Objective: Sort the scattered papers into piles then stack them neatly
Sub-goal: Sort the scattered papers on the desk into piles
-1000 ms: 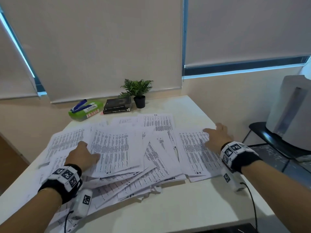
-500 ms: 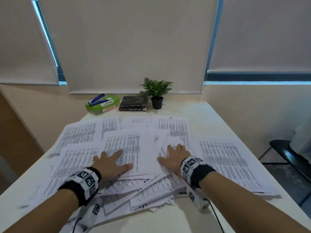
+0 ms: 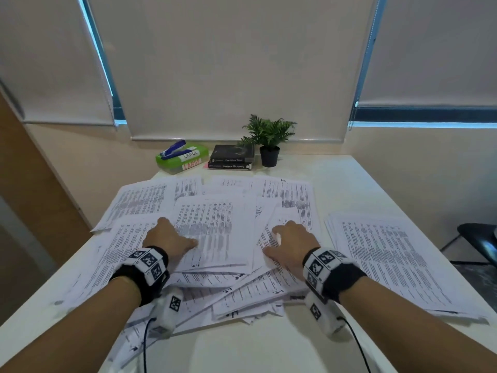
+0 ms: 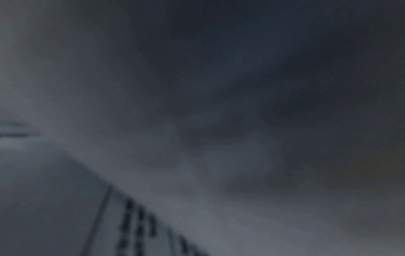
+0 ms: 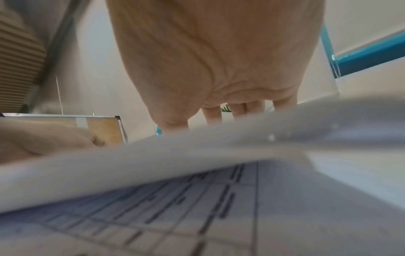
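Observation:
Printed sheets lie in a loose overlapping heap across the middle of the white table. To the right of the heap lies a separate, more even pile. My left hand rests palm down on the left edge of the top sheet, thumb pointing right. On the heap's right side my right hand presses down with its fingers spread. From the right wrist view, the fingers reach straight down onto the paper. The left wrist view is dark, with only blurred print visible.
At the table's far edge stand a green box with a blue stapler, two dark books and a small potted plant. A black chair is off the table's right side. Bare table shows near me and at the far right.
My right hand left the right-hand pile and came to the right side of the middle heap. My left hand stayed on the top sheet. The head view swung left.

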`<state>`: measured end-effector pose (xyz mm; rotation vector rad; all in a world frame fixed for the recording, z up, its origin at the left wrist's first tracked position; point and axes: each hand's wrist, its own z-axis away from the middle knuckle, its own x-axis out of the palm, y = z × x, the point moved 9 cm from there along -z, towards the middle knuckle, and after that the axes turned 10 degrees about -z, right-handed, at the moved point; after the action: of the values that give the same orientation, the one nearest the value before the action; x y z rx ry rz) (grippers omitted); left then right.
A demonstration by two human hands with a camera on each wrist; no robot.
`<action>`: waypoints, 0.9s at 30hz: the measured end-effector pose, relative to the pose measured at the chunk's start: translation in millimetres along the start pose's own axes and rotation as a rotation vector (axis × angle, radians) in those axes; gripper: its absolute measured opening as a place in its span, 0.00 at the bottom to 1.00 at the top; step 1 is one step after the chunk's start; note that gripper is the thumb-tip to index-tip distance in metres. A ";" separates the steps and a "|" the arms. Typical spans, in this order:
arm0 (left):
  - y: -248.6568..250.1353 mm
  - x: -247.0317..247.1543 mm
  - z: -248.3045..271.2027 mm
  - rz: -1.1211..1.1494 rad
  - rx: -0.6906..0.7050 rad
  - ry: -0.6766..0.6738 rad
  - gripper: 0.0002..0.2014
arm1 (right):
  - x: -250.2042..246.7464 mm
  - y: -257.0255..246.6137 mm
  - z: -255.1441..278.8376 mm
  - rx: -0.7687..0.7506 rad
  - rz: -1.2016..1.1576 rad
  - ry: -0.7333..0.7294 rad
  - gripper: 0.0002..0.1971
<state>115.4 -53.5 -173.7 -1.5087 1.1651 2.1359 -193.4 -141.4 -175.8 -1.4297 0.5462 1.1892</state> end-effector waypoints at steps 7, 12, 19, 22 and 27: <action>26.8 -58.0 18.8 0.244 0.182 0.283 0.11 | 4.0 3.9 2.4 -0.047 -0.073 -0.083 0.25; 48.2 -94.9 44.2 0.589 0.335 0.309 0.02 | -21.1 -2.9 6.4 -0.068 -0.482 0.078 0.45; 76.1 -20.3 71.3 0.556 0.319 -0.139 0.10 | -12.8 -0.1 20.5 0.071 -1.591 -0.014 0.17; 71.8 1.2 65.6 0.403 0.307 -0.157 0.18 | 9.2 19.1 20.4 0.144 -1.438 -0.051 0.12; 38.7 -11.3 33.4 -0.029 0.180 0.021 0.27 | 32.1 49.6 12.5 0.219 -1.196 -0.021 0.16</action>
<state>73.9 -51.0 -141.9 -1.4623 1.2960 1.9435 -228.1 -133.0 -224.6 -1.2091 -0.2232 0.1698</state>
